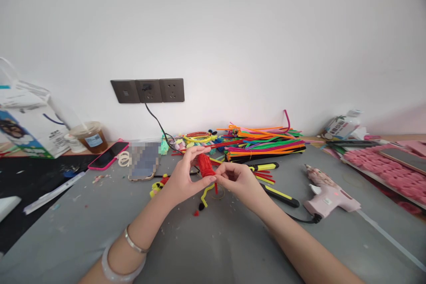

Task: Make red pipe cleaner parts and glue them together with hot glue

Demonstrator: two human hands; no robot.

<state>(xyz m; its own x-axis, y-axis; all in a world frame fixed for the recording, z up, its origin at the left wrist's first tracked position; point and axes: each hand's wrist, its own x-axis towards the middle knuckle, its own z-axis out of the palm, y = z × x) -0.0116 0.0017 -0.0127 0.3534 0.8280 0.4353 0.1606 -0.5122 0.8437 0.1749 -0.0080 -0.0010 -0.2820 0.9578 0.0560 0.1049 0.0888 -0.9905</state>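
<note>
A red bundle of pipe cleaners (205,165) is held up between my two hands above the grey table. My left hand (186,175) wraps round it from the left, thumb along its lower edge. At its lower right end, my right hand (234,182) pinches a red pipe cleaner; the fingertips of both hands nearly meet there. One red strand hangs down between them. Below the hands lie a bent yellow pipe cleaner (207,195), a black pompom (201,207) and a small red scrap (196,213). A yellow and red fuzzy piece (159,186) rests beside my left wrist.
Bundled coloured pipe cleaners (266,146) lie at the back. Right are a black and yellow cutter (281,195), a pink glue gun (328,193) with its cord, and a bottle (342,125). Left are two phones, one pink-cased (109,155), and a drink cup (90,136).
</note>
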